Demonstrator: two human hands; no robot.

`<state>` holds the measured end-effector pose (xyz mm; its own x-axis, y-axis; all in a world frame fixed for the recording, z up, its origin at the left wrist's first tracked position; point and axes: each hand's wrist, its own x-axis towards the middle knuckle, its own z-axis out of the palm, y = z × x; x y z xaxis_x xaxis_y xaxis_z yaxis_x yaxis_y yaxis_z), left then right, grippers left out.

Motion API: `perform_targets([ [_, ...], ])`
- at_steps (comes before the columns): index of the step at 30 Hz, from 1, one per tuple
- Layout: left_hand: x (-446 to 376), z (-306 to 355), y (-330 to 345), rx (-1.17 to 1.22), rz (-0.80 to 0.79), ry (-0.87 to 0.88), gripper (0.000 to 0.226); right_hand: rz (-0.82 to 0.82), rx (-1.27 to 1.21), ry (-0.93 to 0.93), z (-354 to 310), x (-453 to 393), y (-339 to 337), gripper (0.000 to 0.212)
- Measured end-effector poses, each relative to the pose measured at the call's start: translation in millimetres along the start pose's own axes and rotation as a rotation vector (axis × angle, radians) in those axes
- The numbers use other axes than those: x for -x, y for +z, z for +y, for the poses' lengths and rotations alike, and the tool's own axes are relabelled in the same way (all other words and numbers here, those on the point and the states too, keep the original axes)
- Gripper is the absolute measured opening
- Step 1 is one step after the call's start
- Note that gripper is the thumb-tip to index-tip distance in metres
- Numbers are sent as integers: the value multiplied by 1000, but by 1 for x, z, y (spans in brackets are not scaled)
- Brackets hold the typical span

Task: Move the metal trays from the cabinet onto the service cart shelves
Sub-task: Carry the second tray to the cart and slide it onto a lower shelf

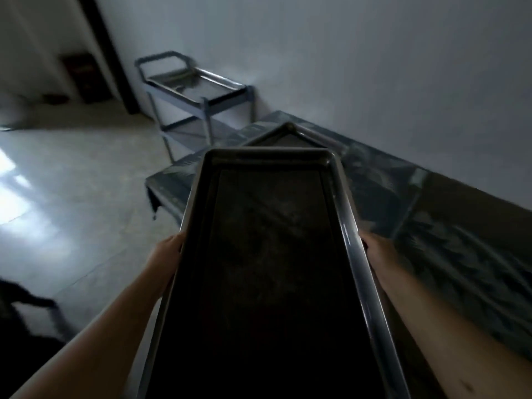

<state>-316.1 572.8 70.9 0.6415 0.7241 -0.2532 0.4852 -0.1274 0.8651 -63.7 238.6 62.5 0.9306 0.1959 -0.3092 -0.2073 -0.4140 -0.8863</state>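
A long dark metal tray (pixel 270 254) fills the middle of the view, held level in front of me. My left hand (pixel 169 251) grips its left rim and my right hand (pixel 377 251) grips its right rim, both about halfway along. Under its far end the corner of another metal tray (pixel 288 136) sticks out. The service cart (pixel 198 96), grey-blue with a handle and several shelves, stands ahead to the left against the wall. Its top shelf looks shiny; what lies on it is blurred.
A low bench or table with a patterned dark cover (pixel 388 180) runs along the white wall on the right, between me and the cart. Pale floor (pixel 86 182) stretches to the left with a bright patch of light. A dark shape (pixel 26 312) sits at the lower left.
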Motion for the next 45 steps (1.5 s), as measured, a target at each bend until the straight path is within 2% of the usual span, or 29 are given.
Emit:
perform_targets([
  [3,19,-31,-55,149,100,-77,33,-137,62,-27,-31,-2,67,29],
  [6,36,-68,-108,230,330,-129,24,-273,106,-73,-65,4,142,29],
  [10,59,-122,-170,473,509,-274,39,-477,327,-275,-102,18,240,31],
  [12,68,-147,-195,509,558,-322,41,-594,464,-407,-112,24,280,25],
  [15,71,-173,-225,504,653,-357,41,-650,480,-455,-119,34,332,22],
  [18,66,-182,-253,435,736,-365,36,-629,353,-340,-124,42,373,27],
  [21,60,-184,-277,423,768,-390,35,-631,232,-263,-130,46,400,26],
  [25,40,-190,-294,412,777,-418,34,-661,274,-299,-141,35,435,24],
  [27,23,-193,-299,402,784,-429,33,-687,289,-268,-149,21,455,33],
  [33,-58,-185,-328,366,793,-416,31,-711,291,-271,-179,-38,534,38],
  [41,-191,-141,-386,398,825,-383,40,-765,340,-326,-286,-126,660,41],
  [45,-244,-142,-418,440,853,-399,38,-790,381,-357,-328,-155,722,41],
])
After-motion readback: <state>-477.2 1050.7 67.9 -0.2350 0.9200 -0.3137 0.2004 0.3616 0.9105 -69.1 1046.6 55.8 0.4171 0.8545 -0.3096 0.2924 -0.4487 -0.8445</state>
